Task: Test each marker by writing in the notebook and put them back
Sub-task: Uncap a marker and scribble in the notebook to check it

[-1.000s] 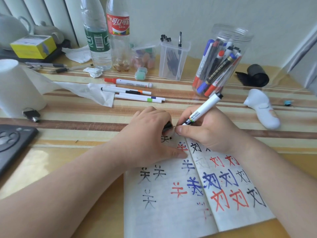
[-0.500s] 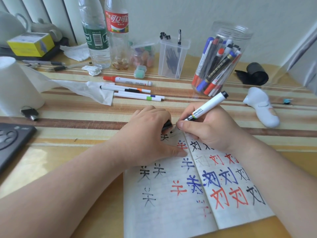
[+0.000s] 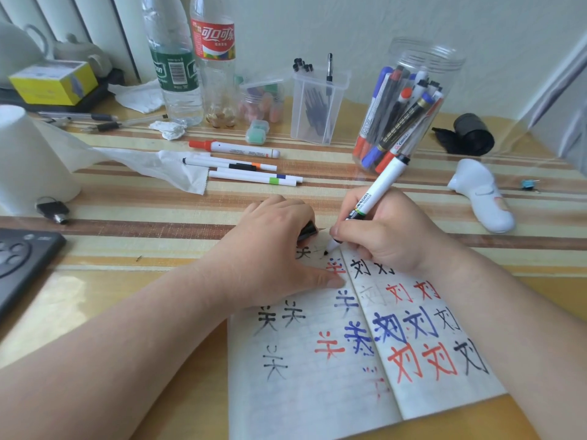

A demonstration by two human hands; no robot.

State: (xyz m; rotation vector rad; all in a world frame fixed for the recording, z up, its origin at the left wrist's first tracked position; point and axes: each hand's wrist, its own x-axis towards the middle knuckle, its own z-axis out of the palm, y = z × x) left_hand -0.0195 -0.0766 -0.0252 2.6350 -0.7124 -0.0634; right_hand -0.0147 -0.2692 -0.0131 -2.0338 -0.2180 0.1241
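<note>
My right hand (image 3: 386, 231) grips a white marker with a black tip (image 3: 374, 198), its tip touching the open lined paper notebook (image 3: 317, 392) near the fold. My left hand (image 3: 273, 246) presses the left page and curls around a small black cap (image 3: 307, 232). The clear plastic jar of markers (image 3: 409, 106) stands at one o'clock.

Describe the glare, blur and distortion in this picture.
Head view: soft daylight glare sheens the glossy striped tabletop at lower left; wide-angle bending leans the clear plastic bottles and marker jar; the yellow box looks soft; the notebook's characters stay sharp.
</note>
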